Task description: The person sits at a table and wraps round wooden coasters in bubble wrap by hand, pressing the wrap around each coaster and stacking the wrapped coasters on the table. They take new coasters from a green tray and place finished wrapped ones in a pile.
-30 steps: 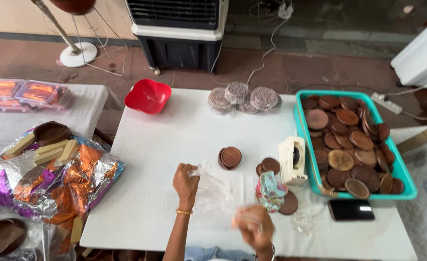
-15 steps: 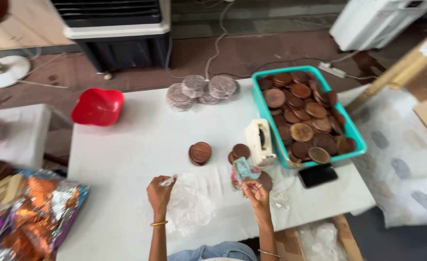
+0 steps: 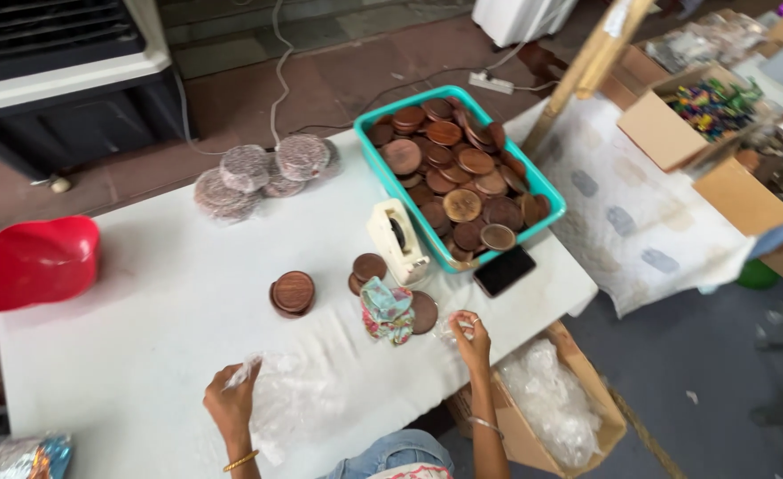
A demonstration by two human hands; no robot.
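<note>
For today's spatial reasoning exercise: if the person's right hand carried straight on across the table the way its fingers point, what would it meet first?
The right hand points up and slightly left. First in line is probably the flat brown wooden disc, beside the crumpled patterned cloth; depth is hard to judge.

Thin, crinkly clear plastic film (image 3: 307,404) lies on the matt white counter (image 3: 161,328), beside smooth, dark wooden discs (image 3: 293,292), a glossy teal plastic tub (image 3: 546,195), a shiny red plastic bowl (image 3: 36,263) and patterned cloth (image 3: 388,310).
</note>
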